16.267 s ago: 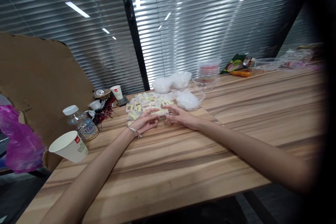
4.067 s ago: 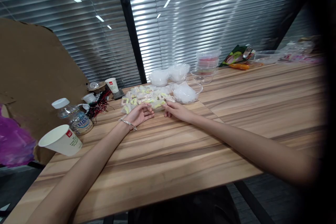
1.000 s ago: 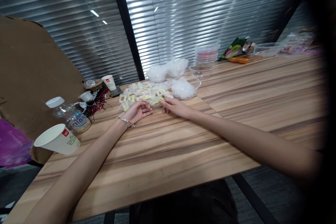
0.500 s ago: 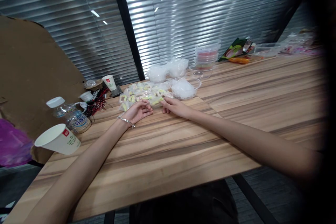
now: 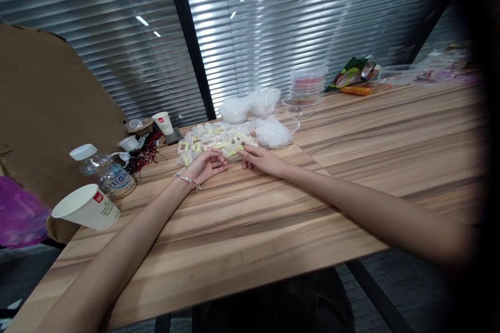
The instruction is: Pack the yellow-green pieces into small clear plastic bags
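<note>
My right hand (image 5: 258, 159) pinches yellow packet (image 5: 233, 151) by right end; left hand (image 5: 204, 165) loosely open, contact unclear. Packet's in front of wrapped pile (image 5: 209, 134) on counter (image 5: 242, 218). Looks light, soft, film maybe slippery; ends suit holding.

Since first picture, your left hand (image 5: 207, 165) turned palm more upward beside left end of clear-and-yellow packet (image 5: 233, 152). Your right hand (image 5: 260, 160) folded fingers more closely, pinching right end. Your view tilted downward, so more dark floor (image 5: 404, 278) appeared below table (image 5: 250, 239).
</note>
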### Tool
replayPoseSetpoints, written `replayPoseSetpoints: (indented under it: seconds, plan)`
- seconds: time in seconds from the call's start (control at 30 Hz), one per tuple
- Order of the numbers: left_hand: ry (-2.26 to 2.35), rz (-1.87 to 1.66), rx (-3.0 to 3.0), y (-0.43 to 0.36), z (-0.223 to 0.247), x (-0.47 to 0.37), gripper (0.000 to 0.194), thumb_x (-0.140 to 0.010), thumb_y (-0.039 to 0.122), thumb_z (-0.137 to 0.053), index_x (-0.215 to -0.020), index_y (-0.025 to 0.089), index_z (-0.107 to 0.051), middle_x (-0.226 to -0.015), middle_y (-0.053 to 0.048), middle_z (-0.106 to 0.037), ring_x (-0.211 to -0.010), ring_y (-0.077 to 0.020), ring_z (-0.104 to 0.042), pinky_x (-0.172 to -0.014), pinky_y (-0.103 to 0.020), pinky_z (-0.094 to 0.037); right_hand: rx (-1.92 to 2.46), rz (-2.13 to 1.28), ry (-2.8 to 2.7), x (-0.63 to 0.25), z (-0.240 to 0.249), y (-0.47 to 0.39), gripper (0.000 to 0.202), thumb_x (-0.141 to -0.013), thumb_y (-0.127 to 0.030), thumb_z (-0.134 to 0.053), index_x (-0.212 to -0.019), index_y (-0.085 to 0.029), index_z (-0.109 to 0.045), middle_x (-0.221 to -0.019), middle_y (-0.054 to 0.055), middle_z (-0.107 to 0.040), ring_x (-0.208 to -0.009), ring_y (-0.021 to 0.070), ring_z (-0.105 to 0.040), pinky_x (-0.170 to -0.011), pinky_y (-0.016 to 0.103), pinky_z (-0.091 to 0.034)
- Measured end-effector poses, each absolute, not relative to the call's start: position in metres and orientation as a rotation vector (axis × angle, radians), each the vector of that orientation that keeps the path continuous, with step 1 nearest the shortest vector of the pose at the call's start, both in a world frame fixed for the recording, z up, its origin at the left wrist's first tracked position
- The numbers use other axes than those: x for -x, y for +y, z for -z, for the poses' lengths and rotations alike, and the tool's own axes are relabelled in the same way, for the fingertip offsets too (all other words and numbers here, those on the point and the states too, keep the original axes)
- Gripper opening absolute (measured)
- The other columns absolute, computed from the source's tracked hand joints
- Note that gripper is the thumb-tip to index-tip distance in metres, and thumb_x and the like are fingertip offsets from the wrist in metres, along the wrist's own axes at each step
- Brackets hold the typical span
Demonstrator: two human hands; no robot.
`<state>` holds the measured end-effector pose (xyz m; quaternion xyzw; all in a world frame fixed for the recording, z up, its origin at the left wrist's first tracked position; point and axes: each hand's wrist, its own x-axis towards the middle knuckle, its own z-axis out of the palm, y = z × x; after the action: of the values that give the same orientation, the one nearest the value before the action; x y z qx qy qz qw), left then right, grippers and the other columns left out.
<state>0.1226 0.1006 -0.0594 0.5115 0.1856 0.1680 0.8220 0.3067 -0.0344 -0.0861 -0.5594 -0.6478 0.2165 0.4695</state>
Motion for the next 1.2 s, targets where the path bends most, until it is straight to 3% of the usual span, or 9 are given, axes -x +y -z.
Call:
replayPoseSetpoints:
  seconds: [0.3,0.5,0.7,1.2]
  plan:
    - [0.417,-0.353,-1.120,0.100,0.060,-0.123,0.022,-0.083,0.031,-0.060,-0.095,0.013,-0.061,-0.072,-0.007,-0.063,-0.075,-0.0165,-0.064,-0.082,-0.036,-0.052,1.308,-0.634,-1.493,-0.306,0.081,-0.036,0.047,-0.089,-0.059,-0.036,-0.079,-0.016,-0.054,-0.069,0.003,-0.062,-0.061,0.0124,-0.055,-0.060,0.024,-0.044]
    - [0.342,-0.364,-1.198,0.096,0.061,-0.122,0.018,-0.077,0.019,-0.067,-0.091,0.014,-0.057,-0.071,-0.002,-0.058,-0.072,-0.0131,-0.061,-0.078,-0.033,-0.052,1.226,-0.701,-1.414,-0.305,0.077,-0.037,0.049,-0.087,-0.062,-0.038,-0.075,-0.017,-0.052,-0.066,0.003,-0.062,-0.056,0.0112,-0.053,-0.058,0.023,-0.044]
    - [0.284,-0.338,-1.159,0.096,0.063,-0.124,0.021,-0.076,0.019,-0.069,-0.072,0.015,-0.048,-0.055,0.006,-0.039,-0.049,-0.0054,-0.042,-0.050,-0.017,-0.040,1.196,-0.726,-1.378,-0.304,0.074,-0.039,0.052,-0.087,-0.062,-0.038,-0.071,-0.015,-0.054,-0.065,0.004,-0.062,-0.057,0.0113,-0.052,-0.058,0.023,-0.043]
    - [0.251,-0.336,-1.184,0.095,0.065,-0.125,0.024,-0.077,0.022,-0.069,-0.075,0.016,-0.046,-0.055,0.006,-0.035,-0.049,-0.0057,-0.038,-0.051,-0.018,-0.038,1.214,-0.709,-1.438,-0.302,0.070,-0.043,0.051,-0.088,-0.059,-0.039,-0.071,-0.015,-0.058,-0.066,0.003,-0.061,-0.059,0.0113,-0.052,-0.059,0.024,-0.043]
